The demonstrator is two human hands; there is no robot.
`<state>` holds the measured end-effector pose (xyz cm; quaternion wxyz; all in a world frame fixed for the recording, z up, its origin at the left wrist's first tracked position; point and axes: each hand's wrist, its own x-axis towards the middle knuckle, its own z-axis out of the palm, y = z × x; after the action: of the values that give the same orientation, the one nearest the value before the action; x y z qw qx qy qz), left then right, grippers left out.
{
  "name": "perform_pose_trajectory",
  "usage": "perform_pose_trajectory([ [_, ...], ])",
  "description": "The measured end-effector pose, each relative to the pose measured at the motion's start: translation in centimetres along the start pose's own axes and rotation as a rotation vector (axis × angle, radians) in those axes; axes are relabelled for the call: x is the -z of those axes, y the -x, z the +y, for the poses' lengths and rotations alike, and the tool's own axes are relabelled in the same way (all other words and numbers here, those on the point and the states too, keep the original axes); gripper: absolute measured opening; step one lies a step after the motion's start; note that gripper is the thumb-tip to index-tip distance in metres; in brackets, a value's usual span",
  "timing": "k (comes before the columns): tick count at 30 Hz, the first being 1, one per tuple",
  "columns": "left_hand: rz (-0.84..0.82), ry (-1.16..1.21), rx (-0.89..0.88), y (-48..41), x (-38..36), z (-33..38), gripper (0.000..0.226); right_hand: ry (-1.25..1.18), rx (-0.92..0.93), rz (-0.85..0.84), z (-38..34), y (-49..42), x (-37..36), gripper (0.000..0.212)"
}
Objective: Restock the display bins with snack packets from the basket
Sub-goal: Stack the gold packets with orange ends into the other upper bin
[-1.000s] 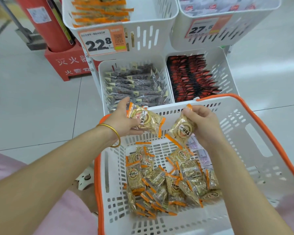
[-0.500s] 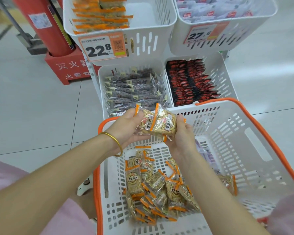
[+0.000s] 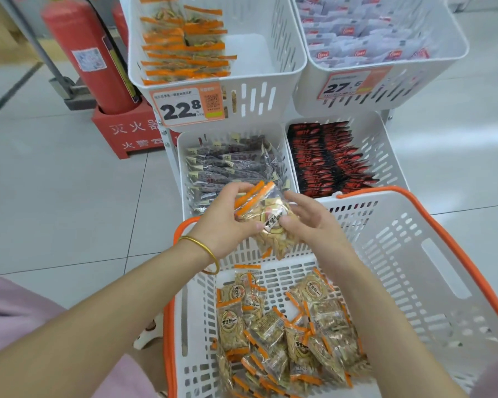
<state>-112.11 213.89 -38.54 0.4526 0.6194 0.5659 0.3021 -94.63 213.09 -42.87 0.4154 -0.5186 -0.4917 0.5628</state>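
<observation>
snack packets (image 3: 268,219) pinched between left hand (image 3: 227,219) and right hand (image 3: 311,222), above basket (image 3: 414,254)

Price tag (image 3: 187,106) "22.8" on upper-left bin (image 3: 259,90), "27" tag (image 3: 348,85) on upper-right bin (image 3: 414,87), "灭火" on red stand (image 3: 121,135)

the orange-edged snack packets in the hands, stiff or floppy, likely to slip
Probably floppy: the held packets sag below the left hand and right hand. Likely light, with several pinched together. Their glossy film may slip.
</observation>
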Motion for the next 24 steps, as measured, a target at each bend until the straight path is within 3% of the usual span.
perform_pose_trajectory([
  [2, 0.049, 0.066, -0.008, 0.0, -0.2, 0.3, 0.066, -0.049, 0.024, -0.056, -0.7, -0.3, 0.2, 0.044],
  [4, 0.103, 0.164, 0.020, 0.1, -0.4, 0.9, 0.064, -0.177, 0.084, -0.001, -1.3, -0.4, -0.3, 0.033],
  [8, 0.025, 0.134, 0.021, -0.4, -0.2, 2.6, 0.061, -0.294, 0.151, 0.037, -3.1, -1.0, -1.9, 0.043],
  [11, -0.003, 0.026, -0.070, -1.7, 1.9, 4.5, 0.052, -0.170, 0.173, 0.024, -5.3, -2.2, -1.8, 0.040],
  [14, -0.033, -0.192, -0.181, -2.9, 4.7, 6.5, 0.041, -0.029, 0.219, -0.050, -9.5, -3.9, -0.1, 0.063],
  [16, -0.010, -0.289, -0.258, -3.9, 5.9, 7.4, 0.042, 0.092, 0.264, -0.142, -13.2, -5.3, 0.5, 0.067],
  [18, 0.040, -0.330, -0.316, -5.0, 6.5, 8.2, 0.048, 0.259, 0.286, -0.239, -16.8, -6.7, 0.4, 0.054],
  [20, 0.135, -0.324, -0.354, -6.1, 7.2, 8.7, 0.061, 0.380, 0.302, -0.249, -19.6, -8.3, -0.3, 0.026],
  [22, 0.307, -0.391, -0.412, -7.1, 8.3, 8.5, 0.073, 0.386, 0.370, -0.152, -21.7, -10.1, -0.7, 0.012],
  [24, 0.470, -0.697, -0.414, -7.9, 9.7, 7.8, 0.079, 0.340, 0.491, -0.005, -23.2, -12.2, -0.6, 0.020],
])
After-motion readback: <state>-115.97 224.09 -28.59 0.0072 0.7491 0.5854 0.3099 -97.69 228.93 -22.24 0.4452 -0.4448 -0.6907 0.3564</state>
